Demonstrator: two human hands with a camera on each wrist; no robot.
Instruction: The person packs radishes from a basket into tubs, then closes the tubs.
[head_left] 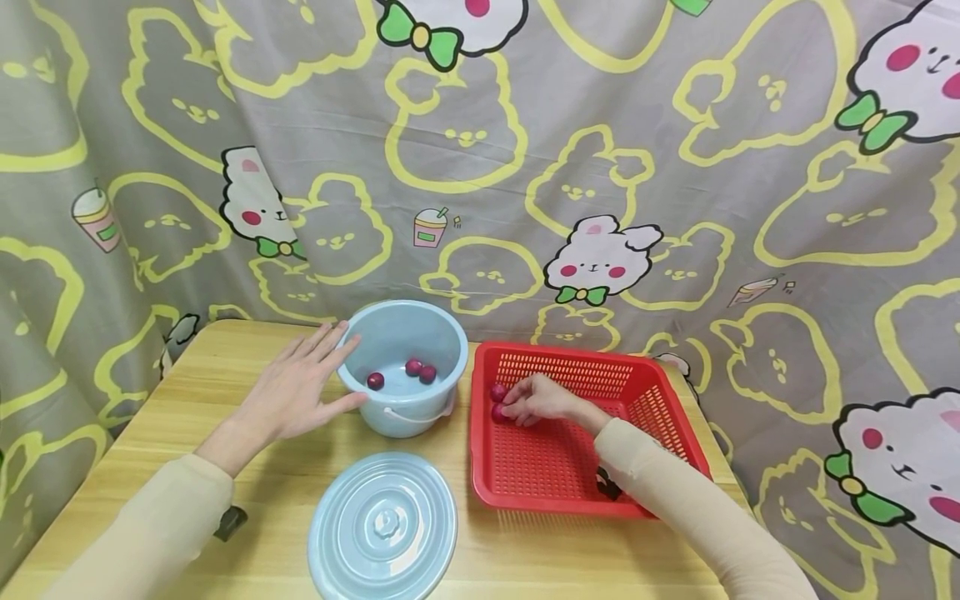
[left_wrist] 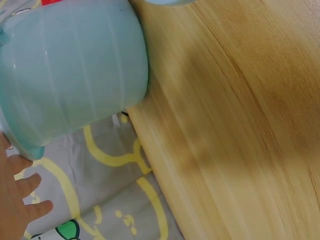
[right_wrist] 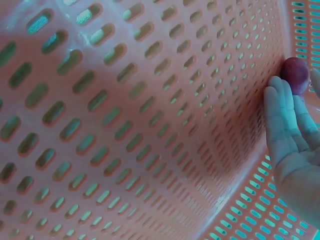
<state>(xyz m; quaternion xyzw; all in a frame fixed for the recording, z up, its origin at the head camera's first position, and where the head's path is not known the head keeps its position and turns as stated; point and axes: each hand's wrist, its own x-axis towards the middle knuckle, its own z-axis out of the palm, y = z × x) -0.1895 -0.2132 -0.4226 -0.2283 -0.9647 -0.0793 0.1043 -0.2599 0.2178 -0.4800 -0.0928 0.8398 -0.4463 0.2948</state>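
Note:
My left hand (head_left: 296,387), fingers spread and straight, rests at the left rim of a light blue bucket (head_left: 401,417). Several dark red plums lie inside the bucket, one plum (head_left: 376,381) apart from the others. In the red basket (head_left: 540,487), my right hand (head_left: 543,398) reaches to the left side and pinches a plum (head_left: 499,412) between fingers and thumb. A second plum (head_left: 498,392) sits just behind it. The right wrist view shows a plum (right_wrist: 295,75) at the fingertips, with the thumb partly out of frame.
A light blue lid (head_left: 384,527) with a knob lies flat in front of the bucket. Everything stands on a wooden table (head_left: 262,533). A patterned curtain (head_left: 480,167) hangs behind the table's back edge.

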